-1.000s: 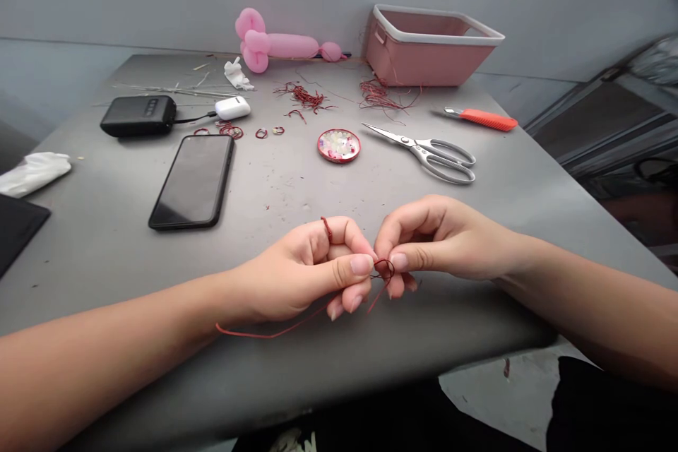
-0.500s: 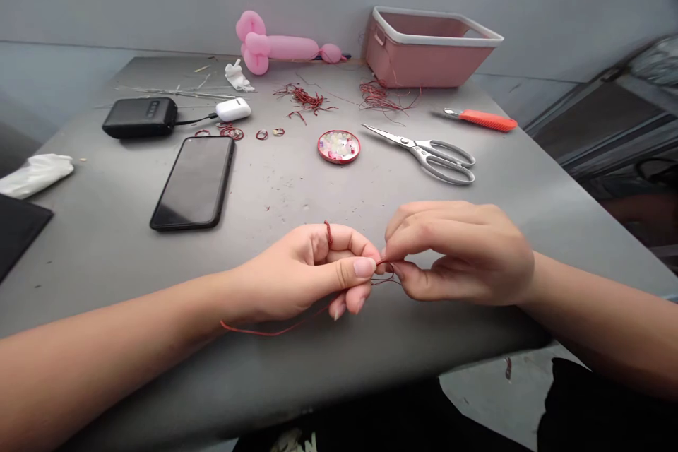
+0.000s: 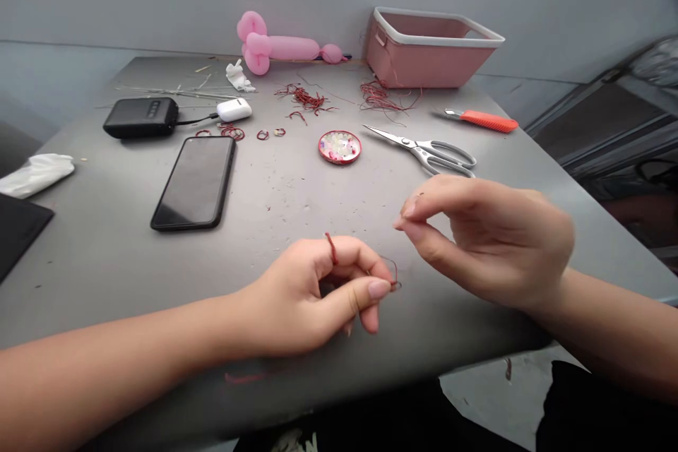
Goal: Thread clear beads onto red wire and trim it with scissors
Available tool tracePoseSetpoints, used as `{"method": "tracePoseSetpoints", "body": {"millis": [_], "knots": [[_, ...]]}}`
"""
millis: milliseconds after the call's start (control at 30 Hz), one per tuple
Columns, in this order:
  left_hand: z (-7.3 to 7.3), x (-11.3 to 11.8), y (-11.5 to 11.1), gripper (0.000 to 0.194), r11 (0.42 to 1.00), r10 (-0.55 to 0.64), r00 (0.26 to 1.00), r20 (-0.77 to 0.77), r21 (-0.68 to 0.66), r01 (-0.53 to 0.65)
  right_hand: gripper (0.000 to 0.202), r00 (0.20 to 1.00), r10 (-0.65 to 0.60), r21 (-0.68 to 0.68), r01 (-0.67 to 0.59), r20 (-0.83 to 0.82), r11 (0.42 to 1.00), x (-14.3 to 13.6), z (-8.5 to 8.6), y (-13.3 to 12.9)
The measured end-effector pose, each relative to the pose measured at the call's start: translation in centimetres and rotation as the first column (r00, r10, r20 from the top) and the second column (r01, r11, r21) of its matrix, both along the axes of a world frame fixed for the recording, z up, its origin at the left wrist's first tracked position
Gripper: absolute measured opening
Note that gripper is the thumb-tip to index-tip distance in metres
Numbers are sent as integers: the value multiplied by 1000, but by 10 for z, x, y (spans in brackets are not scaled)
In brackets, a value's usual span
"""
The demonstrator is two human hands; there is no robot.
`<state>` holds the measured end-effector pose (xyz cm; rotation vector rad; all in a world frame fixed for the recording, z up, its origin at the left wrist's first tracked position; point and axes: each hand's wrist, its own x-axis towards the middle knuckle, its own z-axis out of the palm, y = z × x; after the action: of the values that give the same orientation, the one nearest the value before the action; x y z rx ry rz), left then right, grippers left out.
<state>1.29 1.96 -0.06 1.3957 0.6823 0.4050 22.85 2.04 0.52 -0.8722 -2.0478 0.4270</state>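
Observation:
My left hand (image 3: pixel 328 296) pinches a thin dark red cord (image 3: pixel 395 272) between thumb and index finger, and a small loop of it sticks out past the fingertips. A red cord ring (image 3: pixel 331 248) sits round its index finger. My right hand (image 3: pixel 492 240) is raised to the right, apart from the left one, with thumb and index fingertips pressed together; whatever they may hold is too small to name. Beyond the hands lie a round red-rimmed dish of beads (image 3: pixel 340 147) and grey-handled scissors (image 3: pixel 418 147), whose lower handle the right hand partly hides.
A black phone (image 3: pixel 195 182), a power bank (image 3: pixel 141 117) and a white earphone case (image 3: pixel 234 109) lie left. Behind are red cord scraps (image 3: pixel 308 99), a pink balloon (image 3: pixel 291 48) and a pink basket (image 3: pixel 429 63). An orange-handled cutter (image 3: pixel 488 120) lies right.
My right hand has let go of the cord at the left fingertips and moved up and to the right. My left hand has lowered slightly, still pinching the cord.

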Motion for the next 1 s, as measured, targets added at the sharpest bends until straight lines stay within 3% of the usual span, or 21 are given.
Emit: {"method": "tracePoseSetpoints", "body": {"millis": [67,133,267,333,400,500,600,733,833,1000], "knots": [[-1,-1,-2,9,965,115,993,24,236,-117,9,998,61,-121,-60,2,991,-3,5,-3],[-3,-2,-3,9,869,165,986,21,469,-156,12,991,135,-236,-128,13,963,-7,10,-6],[-10,-4,-7,17,589,195,977,-82,807,-50,8,990,137,-359,-121,18,925,-13,12,-9],[-13,-5,-7,19,524,215,968,-128,851,-4,9,992,118,-345,-95,44,934,-14,9,-11],[-14,-5,-7,20,553,233,959,-161,833,5,12,990,113,-254,-89,83,963,-15,6,-12],[-11,-3,-6,16,636,266,950,-162,770,-47,17,981,102,-9,-102,165,995,-16,4,-16],[-5,-2,-4,12,703,302,945,-124,699,-133,18,962,42,215,-102,269,971,-12,6,-20],[1,0,-5,8,786,325,946,-25,564,-255,17,921,0,384,-163,390,909,-2,13,-20],[1,1,-7,8,850,301,952,52,438,-293,23,909,35,374,-206,415,904,2,19,-21],[2,-1,-9,5,937,256,948,191,194,-292,27,952,59,118,-98,300,988,0,22,-29]]}}
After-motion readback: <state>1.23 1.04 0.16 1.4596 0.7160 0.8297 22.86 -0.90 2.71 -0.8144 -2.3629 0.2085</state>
